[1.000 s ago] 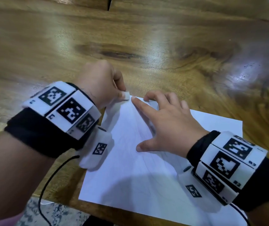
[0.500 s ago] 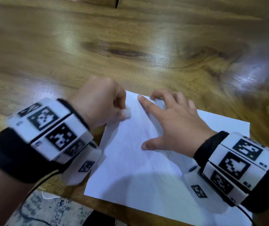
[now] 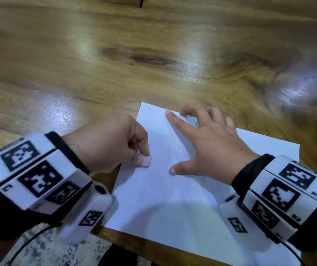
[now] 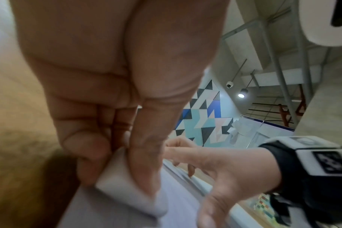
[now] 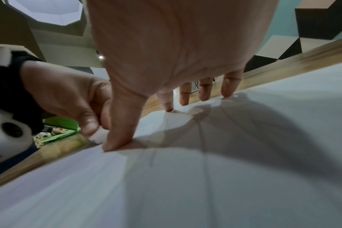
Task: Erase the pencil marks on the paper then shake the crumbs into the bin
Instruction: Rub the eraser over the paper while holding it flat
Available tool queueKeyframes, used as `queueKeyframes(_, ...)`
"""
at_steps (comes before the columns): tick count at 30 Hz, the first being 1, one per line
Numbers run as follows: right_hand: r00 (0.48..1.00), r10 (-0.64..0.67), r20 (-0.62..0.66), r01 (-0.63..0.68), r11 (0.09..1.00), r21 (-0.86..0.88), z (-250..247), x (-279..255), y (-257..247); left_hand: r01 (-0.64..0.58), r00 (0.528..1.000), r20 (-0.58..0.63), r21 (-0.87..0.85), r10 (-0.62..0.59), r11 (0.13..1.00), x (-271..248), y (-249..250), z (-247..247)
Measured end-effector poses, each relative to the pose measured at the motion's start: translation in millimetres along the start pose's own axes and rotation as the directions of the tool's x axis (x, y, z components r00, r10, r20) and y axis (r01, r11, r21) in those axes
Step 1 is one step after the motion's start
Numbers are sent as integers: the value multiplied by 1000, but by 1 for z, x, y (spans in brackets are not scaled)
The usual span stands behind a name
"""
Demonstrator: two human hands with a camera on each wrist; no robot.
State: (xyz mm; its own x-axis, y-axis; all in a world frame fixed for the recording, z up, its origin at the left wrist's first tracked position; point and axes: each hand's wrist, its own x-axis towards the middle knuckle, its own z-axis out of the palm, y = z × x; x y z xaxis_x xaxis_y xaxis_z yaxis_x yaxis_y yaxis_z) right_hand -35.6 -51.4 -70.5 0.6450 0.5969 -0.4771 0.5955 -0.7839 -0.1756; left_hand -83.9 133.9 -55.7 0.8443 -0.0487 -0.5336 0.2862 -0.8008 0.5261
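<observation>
Table: glossy knotted brown wooden tabletop (image 3: pixel 115 54), filling the frame's top.
Paper: white pencil-lined sheet (image 3: pixel 163 198), lower centre.
Left hand (image 3: pixel 107 143): pinching small white eraser (image 3: pixel 146 161) against the sheet.
Right hand (image 3: pixel 209 148): fingers spread, pressing paper.
Room: geometric blue-black wall panels (image 4: pixel 203 117).

Black wristbands (image 3: pixel 246 175), white marker-coded blocks (image 3: pixel 29 169), thin black cable (image 3: pixel 25 244)

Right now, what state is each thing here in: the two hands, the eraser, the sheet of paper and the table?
left hand: pinches the eraser, pressing it on the sheet.
right hand: fingers spread, pressing the sheet down.
eraser: white, on the paper near its left edge.
paper: flat on the table, faint pencil lines showing.
table: wooden, glossy.
</observation>
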Motion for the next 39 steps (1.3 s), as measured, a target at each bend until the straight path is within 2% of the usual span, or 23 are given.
queueKeyframes(3,1000,3,-1,-3,1000,-5,-1,0,-1,-25,972,-232,1,25,1000,22,4,-12)
queueKeyframes(5,1000,8,4,-8,1000,-7,-1,0,-1,-37,955,-295,21,41,999,30,7,-15)
queueKeyframes(7,1000,9,11,-9,1000,-8,-1,1,-1,-50,975,-217,29,55,998,22,1,-11)
queueKeyframes(9,1000,14,12,-14,1000,-7,-1,1,-1,-44,997,-60,36,46,998,2,-4,-3)
queueKeyframes(11,1000,13,10,-13,1000,-7,-1,1,-1,-19,999,29,28,18,999,-8,-6,1)
queueKeyframes(12,1000,14,8,-14,1000,-7,-1,1,-1,-18,1000,10,17,18,1000,-6,-6,-1)
queueKeyframes(15,1000,16,8,-16,1000,-4,-2,1,-2,-31,979,-202,-26,25,999,15,1,-7)
queueKeyframes(17,1000,17,8,-17,1000,-1,-2,1,-2,-37,964,-262,-4,35,999,21,3,-8)
queueKeyframes(19,1000,16,14,-16,1000,1,-2,1,-2,-55,983,-173,45,62,997,12,-2,-5)
queueKeyframes(21,1000,14,13,-14,1000,-3,-2,1,-1,-43,999,-14,73,44,996,-4,-5,-2)
queueKeyframes(23,1000,14,11,-14,1000,-7,-1,1,-1,-15,999,41,52,13,999,-6,-6,-2)
queueKeyframes(27,1000,11,11,-11,1000,-11,-1,0,-2,-32,976,-213,20,35,999,16,4,-5)
queueKeyframes(28,1000,10,12,-10,1000,-11,-1,0,-2,-33,970,-241,25,38,999,17,5,-4)
queueKeyframes(29,1000,7,12,-7,1000,-10,-1,0,-2,-41,974,-223,42,49,998,15,4,-2)
queueKeyframes(30,1000,5,12,-5,1000,-8,-2,0,-2,-48,987,-152,64,57,997,9,1,1)
queueKeyframes(32,1000,4,11,-4,1000,0,-2,0,-1,-33,998,60,97,27,995,-5,-2,4)
queueKeyframes(33,1000,3,11,-3,1000,2,-2,0,-1,-21,992,128,103,8,994,-8,-2,4)
queueKeyframes(34,1000,4,13,-4,1000,2,-2,0,-1,-17,991,135,96,3,995,-7,0,2)
queueKeyframes(36,1000,7,12,-7,1000,-1,-1,1,-2,-17,1000,1,52,17,999,7,8,-5)
queueKeyframes(38,1000,9,11,-9,1000,-2,-1,3,-2,-12,987,-157,6,13,1000,28,19,-13)
queueKeyframes(39,1000,8,10,-8,1000,-1,-1,3,-1,-11,981,-196,-24,6,1000,36,24,-15)
